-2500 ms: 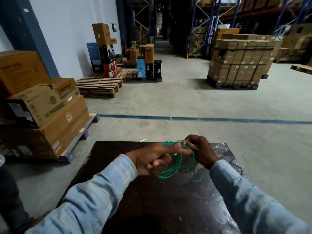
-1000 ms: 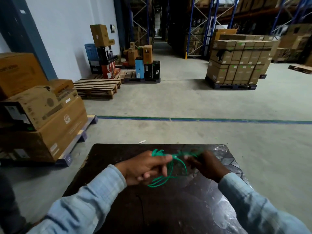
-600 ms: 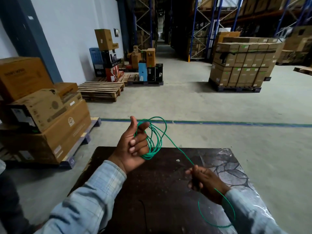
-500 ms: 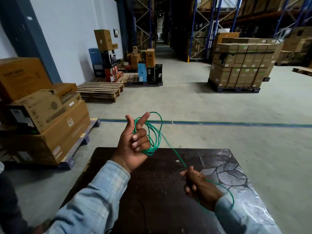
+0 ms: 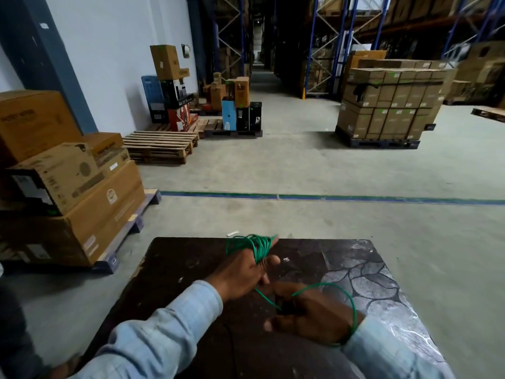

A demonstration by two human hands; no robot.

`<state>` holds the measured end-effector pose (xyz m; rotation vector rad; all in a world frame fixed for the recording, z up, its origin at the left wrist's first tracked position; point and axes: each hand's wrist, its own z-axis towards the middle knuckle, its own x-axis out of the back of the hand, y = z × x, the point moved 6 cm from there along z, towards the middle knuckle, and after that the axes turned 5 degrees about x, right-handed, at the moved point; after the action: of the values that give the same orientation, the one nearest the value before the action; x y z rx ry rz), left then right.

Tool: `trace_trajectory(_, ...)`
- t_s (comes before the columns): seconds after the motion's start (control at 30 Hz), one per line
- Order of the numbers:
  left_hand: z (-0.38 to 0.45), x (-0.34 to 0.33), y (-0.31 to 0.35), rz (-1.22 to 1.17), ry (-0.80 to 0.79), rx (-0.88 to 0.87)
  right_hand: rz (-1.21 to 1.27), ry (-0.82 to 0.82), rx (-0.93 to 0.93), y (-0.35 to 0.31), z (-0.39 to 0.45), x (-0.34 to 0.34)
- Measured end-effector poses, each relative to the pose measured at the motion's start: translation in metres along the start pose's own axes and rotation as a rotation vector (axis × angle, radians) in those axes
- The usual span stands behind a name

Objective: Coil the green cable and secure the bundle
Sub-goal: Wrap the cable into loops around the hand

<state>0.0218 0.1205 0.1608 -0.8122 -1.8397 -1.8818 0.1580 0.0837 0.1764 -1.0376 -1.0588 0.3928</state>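
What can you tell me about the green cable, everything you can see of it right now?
The green cable is thin, smooth and flexible, plastic-coated by its look. Most of it is wound in several loops around the fingers of the left hand, held just above the far edge of the dark table. One strand runs from those loops down to the right hand, which grips it. Beyond that grip, the free tail arcs over the right wrist. No tie or fastening shows on the bundle.

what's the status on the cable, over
Left hand holds coils of the cable wound on its fingers. Right hand pinches the loose tail. Bundle not yet secured. Nothing in the way.
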Motion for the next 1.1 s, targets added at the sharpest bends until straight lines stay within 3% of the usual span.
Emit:
trace_trajectory(0.13,-0.017,-0.007,0.009,-0.105,-0.157,0.134,0.302,-0.103,-0.164,0.024,-0.002,0.016)
trace_trajectory(0.27,-0.025,-0.01,0.014,-0.23,-0.332,0.181,0.933,-0.23,-0.33,0.042,-0.016,0.037)
trace_trajectory(0.4,-0.029,-0.014,0.014,-0.421,-0.513,0.2,1.344,-0.187,-0.237,0.054,-0.016,0.054)
trace_trajectory(0.47,-0.03,-0.016,0.016,-0.524,-0.55,0.224,1.572,-0.085,-0.217,0.067,-0.009,0.058)
trace_trajectory(0.57,-0.028,-0.021,0.018,-0.759,-0.598,0.283,1.663,0.255,-0.238,0.092,-0.002,0.058)
trace_trajectory(0.67,-0.026,-0.023,0.027,-1.042,-0.715,0.265,1.754,0.432,-0.102,0.095,0.006,0.049)
trace_trajectory(0.77,-0.021,-0.02,0.039,-1.29,-0.791,0.162,1.758,0.54,-0.148,0.11,0.024,0.022)
trace_trajectory(0.87,-0.009,-0.014,0.051,-1.438,-0.634,0.098,1.76,0.505,-0.269,0.112,0.046,-0.013)
trace_trajectory(1.0,0.005,0.0,0.044,-1.332,-0.127,0.141,1.804,0.397,-0.43,0.096,0.051,-0.057)
trace_trajectory(1.1,0.011,0.001,0.038,-1.314,0.043,0.127,1.737,0.513,-0.541,0.093,0.05,-0.07)
